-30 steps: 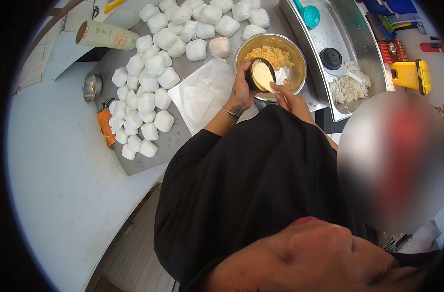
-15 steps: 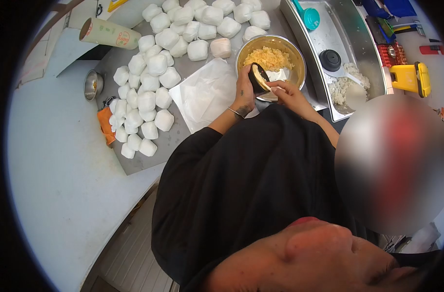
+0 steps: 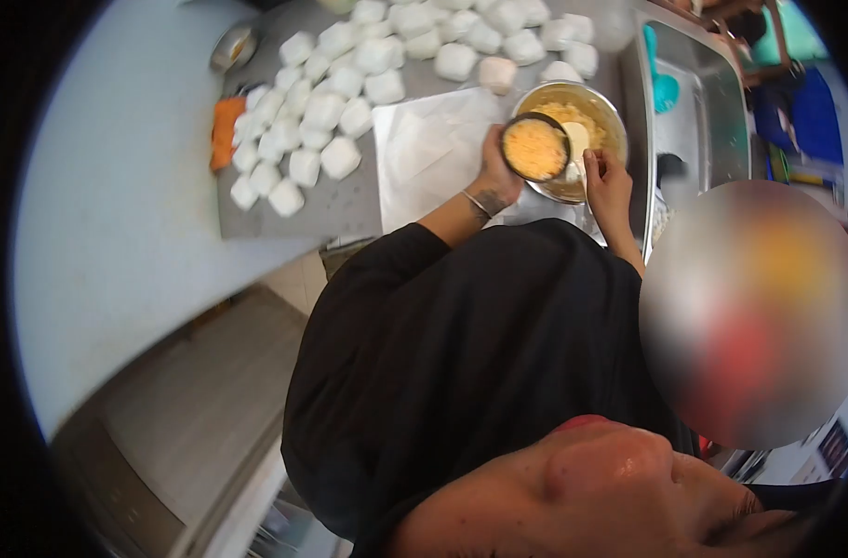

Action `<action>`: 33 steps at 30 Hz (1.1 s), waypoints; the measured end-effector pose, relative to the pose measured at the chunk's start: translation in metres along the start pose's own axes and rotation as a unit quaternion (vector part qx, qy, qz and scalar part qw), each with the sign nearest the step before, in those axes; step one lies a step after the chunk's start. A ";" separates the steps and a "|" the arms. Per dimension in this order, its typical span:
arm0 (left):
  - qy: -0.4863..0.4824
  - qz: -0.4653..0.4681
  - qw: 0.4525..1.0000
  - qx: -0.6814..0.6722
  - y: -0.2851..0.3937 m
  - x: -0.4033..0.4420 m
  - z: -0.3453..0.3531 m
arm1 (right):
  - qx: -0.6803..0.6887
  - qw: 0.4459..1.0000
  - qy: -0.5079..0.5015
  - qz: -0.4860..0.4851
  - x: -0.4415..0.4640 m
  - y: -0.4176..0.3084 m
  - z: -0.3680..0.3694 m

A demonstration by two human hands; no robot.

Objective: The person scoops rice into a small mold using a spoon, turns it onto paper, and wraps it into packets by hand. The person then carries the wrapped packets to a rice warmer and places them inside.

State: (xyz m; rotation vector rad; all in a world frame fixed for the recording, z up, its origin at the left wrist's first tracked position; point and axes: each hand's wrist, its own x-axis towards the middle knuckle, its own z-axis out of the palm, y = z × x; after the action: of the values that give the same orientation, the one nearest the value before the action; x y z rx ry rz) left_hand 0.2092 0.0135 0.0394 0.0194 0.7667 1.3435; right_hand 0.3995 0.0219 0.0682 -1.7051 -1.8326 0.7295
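Note:
My left hand (image 3: pixel 500 172) holds a round black mould (image 3: pixel 535 147) with orange-yellow rice filling its opening. Beside it, my right hand (image 3: pixel 610 181) grips the handle of a pale spatula (image 3: pixel 575 139), whose blade is over the metal bowl (image 3: pixel 617 112). Yellow-orange rice (image 3: pixel 573 112) lies inside that bowl, partly hidden by the mould and blade. White paper sheets (image 3: pixel 424 153) are spread to the left of my left hand. Many white wrapped bundles (image 3: pixel 323 109) cover the steel table, and one pinkish bundle (image 3: pixel 496 75) sits close to the bowl.
A steel tray (image 3: pixel 694 121) stands right of the bowl, with a turquoise scoop (image 3: pixel 666 93) in it. At the upper left are a small metal bowl (image 3: pixel 234 48) and an orange item (image 3: pixel 226 133). A blurred round area covers the right side.
The camera view has shifted. The mould has turned to face upward and now shows rice in its opening. The spatula has moved from the mould to over the bowl's rice.

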 end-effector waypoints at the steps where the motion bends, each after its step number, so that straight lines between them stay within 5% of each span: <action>1: 0.009 0.005 1.000 -0.004 -0.005 -0.006 -0.003 | 0.150 0.974 -0.113 0.130 -0.002 -0.004 0.011; 2: 0.016 0.009 1.000 -0.007 -0.007 -0.011 -0.008 | 0.286 0.896 -0.219 0.260 -0.006 -0.010 0.019; 4: 0.064 0.023 0.988 0.138 0.009 -0.053 0.003 | 0.607 0.625 -0.333 0.361 -0.021 -0.060 0.017; 6: 0.076 0.239 0.912 0.325 -0.004 -0.040 -0.046 | 0.627 0.616 -0.336 0.339 -0.031 -0.074 0.029; 9: 0.207 0.395 0.702 0.555 0.027 -0.061 -0.092 | 0.664 0.561 -0.357 0.343 -0.033 -0.088 0.050; 13: 0.193 0.354 0.568 0.717 0.080 -0.093 -0.135 | 0.638 0.678 -0.259 0.257 -0.025 -0.095 0.111; 16: 0.127 0.320 0.390 0.854 0.088 -0.092 -0.171 | 0.572 0.776 -0.162 0.210 -0.014 -0.112 0.142; 17: 0.114 0.256 0.392 0.876 0.092 -0.087 -0.190 | 0.521 0.828 -0.133 0.160 -0.012 -0.114 0.151; 21: 0.081 0.268 0.372 0.885 0.119 -0.088 -0.200 | 0.188 0.976 -0.025 -0.110 -0.026 -0.117 0.182; 24: 0.049 0.279 0.400 0.872 0.128 -0.085 -0.209 | -0.082 0.958 -0.088 -0.258 -0.042 -0.110 0.205; 26: 0.038 0.285 0.421 0.860 0.128 -0.083 -0.210 | -0.107 0.958 -0.016 -0.267 -0.055 -0.108 0.218; 33: -0.002 0.345 0.438 0.830 0.147 -0.092 -0.210 | -0.108 0.978 -0.033 -0.175 -0.048 -0.135 0.212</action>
State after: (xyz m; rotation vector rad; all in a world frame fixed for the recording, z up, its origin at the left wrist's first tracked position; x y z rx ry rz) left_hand -0.0258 -0.1136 -0.0116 2.1277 1.9283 0.6667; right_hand 0.1588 -0.0411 0.0104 -1.4367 -2.2494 0.4594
